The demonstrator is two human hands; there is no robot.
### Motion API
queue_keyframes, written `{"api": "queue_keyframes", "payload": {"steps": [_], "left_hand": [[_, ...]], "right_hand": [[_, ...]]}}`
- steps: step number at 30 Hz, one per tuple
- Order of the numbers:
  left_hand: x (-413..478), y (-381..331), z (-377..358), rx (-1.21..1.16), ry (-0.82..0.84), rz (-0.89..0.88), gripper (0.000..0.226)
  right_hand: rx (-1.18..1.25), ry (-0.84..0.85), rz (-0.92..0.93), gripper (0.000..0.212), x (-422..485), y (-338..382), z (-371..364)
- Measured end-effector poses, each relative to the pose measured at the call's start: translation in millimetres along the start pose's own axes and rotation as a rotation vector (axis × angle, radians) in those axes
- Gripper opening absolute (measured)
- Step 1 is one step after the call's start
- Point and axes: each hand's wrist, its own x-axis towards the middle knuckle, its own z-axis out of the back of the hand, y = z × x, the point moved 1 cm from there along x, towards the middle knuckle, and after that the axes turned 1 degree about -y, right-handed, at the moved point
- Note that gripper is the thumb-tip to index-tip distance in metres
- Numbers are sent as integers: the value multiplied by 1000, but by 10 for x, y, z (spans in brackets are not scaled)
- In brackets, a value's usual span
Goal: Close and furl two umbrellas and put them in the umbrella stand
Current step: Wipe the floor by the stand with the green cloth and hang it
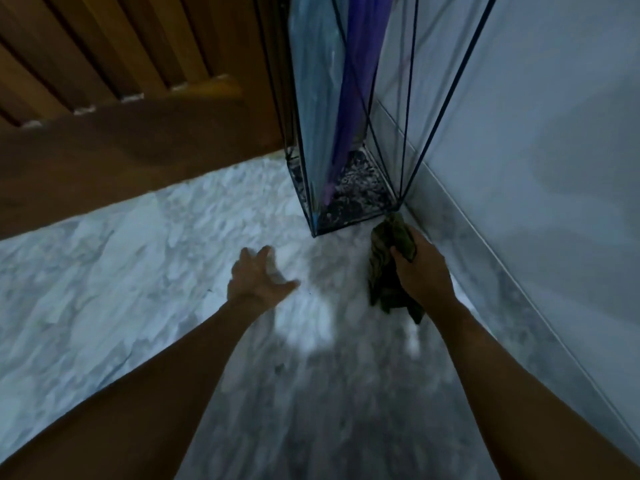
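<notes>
the right hand (420,268) is grasping a crumpled green cloth (382,268) low against the marble floor (138,271), just beside the near corner of the wire umbrella stand (356,188). the left hand (258,277) is hanging released, fingers spread, above the floor. a furled purple umbrella (360,64) and a pale blue umbrella (311,81) are standing inside the stand, between a wooden door (138,133) and the wall (536,133).
</notes>
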Motion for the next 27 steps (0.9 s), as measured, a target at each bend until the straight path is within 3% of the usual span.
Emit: {"api": "queue_keyframes", "payload": {"steps": [2,6,9,11,17,23,27], "left_hand": [[152,174,-56,189,-8,-31,115],[314,287,-58,279,19,-72,125],[313,297,-77,280,24,-76,125],[330,319,-91,272,30,-74,124],[350,335,-108,218,56,-69,123],[344,331,-102,204,75,-58,123],[333,332,-98,202,68,-65,123]], "right_hand": [[-160,-36,49,48,282,-196,-51],[-434,-220,97,55,582,-442,-120],[-544,-173,271,62,564,-615,-252],[-513,-142,314,60,560,-677,-298],[-409,-272,180,56,335,-524,-631],[-376,-51,338,61,-178,2,-1344],[-468,-30,413,57,-15,-111,-1230]]}}
